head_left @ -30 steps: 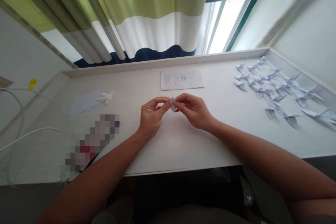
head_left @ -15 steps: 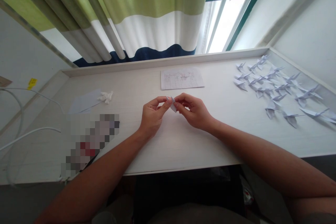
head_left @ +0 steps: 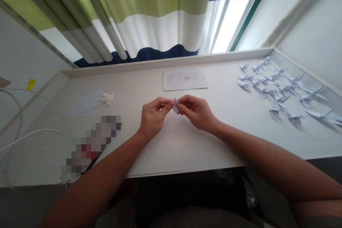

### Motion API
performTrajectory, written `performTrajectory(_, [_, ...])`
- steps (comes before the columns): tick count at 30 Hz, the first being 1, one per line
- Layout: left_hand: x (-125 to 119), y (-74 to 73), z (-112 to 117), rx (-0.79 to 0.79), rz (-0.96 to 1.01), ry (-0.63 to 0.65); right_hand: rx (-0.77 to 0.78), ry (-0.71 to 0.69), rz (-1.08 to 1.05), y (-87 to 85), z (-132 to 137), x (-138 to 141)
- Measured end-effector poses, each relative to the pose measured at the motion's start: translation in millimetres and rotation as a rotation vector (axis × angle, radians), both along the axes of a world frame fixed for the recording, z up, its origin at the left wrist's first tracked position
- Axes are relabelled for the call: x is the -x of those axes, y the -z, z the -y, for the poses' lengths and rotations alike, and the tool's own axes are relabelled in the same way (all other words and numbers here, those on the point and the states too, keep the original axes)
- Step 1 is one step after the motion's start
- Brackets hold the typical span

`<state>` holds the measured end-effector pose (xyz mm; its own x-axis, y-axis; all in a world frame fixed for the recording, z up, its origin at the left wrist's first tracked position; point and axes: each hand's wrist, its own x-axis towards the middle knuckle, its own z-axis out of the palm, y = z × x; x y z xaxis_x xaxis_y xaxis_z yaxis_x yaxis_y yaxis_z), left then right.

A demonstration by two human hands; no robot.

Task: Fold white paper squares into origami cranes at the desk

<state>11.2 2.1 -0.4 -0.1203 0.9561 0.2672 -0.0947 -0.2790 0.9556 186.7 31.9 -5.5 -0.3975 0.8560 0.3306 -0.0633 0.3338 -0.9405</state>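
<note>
A small folded piece of pale lilac paper (head_left: 175, 107) is held just above the middle of the white desk (head_left: 187, 142). My left hand (head_left: 153, 117) pinches its left side between thumb and fingers. My right hand (head_left: 196, 112) pinches its right side, fingers curled. Both hands meet at the paper, and most of it is hidden behind the fingertips.
Several folded paper cranes (head_left: 280, 89) lie spread over the right of the desk. A printed sheet (head_left: 185, 79) lies beyond my hands. At the left lie a pale paper sheet (head_left: 85, 102), a crumpled white scrap (head_left: 107, 97), a blurred-out object (head_left: 89, 146) and white cables (head_left: 24, 135). A curtain (head_left: 120, 14) hangs behind.
The hands stay together at the desk's middle, with small finger shifts on the folded paper. Nothing else has moved.
</note>
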Motion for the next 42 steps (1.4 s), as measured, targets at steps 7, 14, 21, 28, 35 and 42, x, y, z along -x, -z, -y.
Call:
performTrajectory(7, [2.2,2.9,-0.3,0.069,0.027,0.026,0.097,-0.011,-0.097,0.9,-3.2,1.6])
performTrajectory(14, [3.1,6.5,-1.9,0.117,-0.009,-0.034,0.128,-0.007,-0.117,-0.3,-6.4,-0.4])
performTrajectory(21, [0.2,5.0,-1.2,0.092,0.029,-0.004,0.074,-0.053,-0.058,0.4,-2.4,0.5])
performTrajectory(28, [0.6,0.0,-0.1,0.095,0.056,0.014,0.037,-0.022,0.028,-0.8,-1.1,-1.0])
performTrajectory(35, [-0.4,3.7,0.3,0.001,0.094,0.056,0.035,-0.041,0.032,-5.6,0.9,-2.1])
performTrajectory(42, [0.3,0.4,2.6,0.041,-0.024,0.034,0.114,0.014,-0.076,-4.1,-0.3,-1.0])
